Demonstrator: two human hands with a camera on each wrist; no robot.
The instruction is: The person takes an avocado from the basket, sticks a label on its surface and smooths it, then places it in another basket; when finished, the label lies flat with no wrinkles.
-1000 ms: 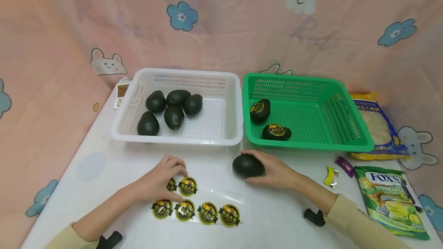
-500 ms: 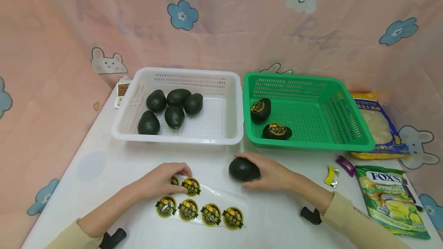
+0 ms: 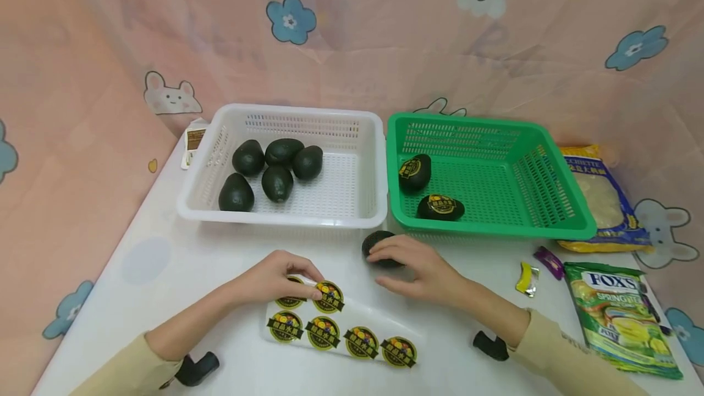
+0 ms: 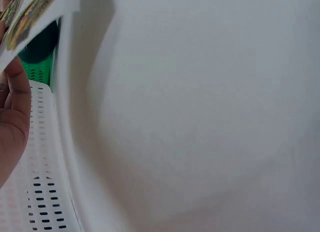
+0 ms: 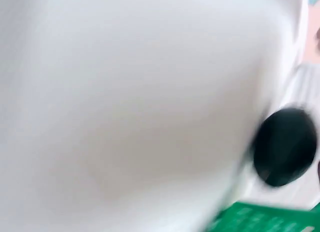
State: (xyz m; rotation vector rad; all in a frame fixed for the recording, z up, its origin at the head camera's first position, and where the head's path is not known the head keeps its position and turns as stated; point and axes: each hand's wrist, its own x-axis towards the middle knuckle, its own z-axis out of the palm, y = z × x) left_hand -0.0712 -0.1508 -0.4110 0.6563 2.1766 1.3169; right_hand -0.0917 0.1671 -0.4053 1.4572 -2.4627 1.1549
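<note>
My left hand [image 3: 280, 277] pinches the upper part of a clear sheet of round black-and-yellow stickers [image 3: 323, 332] between thumb and fingers. In the left wrist view, the sheet [image 4: 32, 17] is tilted beside the fingers. A dark avocado [image 3: 374, 242] lies on the table in front of the two baskets. My right hand [image 3: 423, 266] is over its near right side, fingers spread and thumb apart from it, partly covering the fruit. The right wrist view shows the avocado [image 5: 285, 147] blurred, with only a sliver of hand at the edge.
A white basket [image 3: 283, 221] holds several plain avocados. Beside it, a green basket [image 3: 489, 230] has two avocados with stickers on them. To the right are a pasta bag [image 3: 602, 200], a green Fox's bag [image 3: 621, 322] and two small wrapped candies [image 3: 528, 280].
My left hand has taken hold of the sticker sheet and drawn it rightward. My right hand has loosened from the avocado, which now lies slightly farther back, toward the baskets.
</note>
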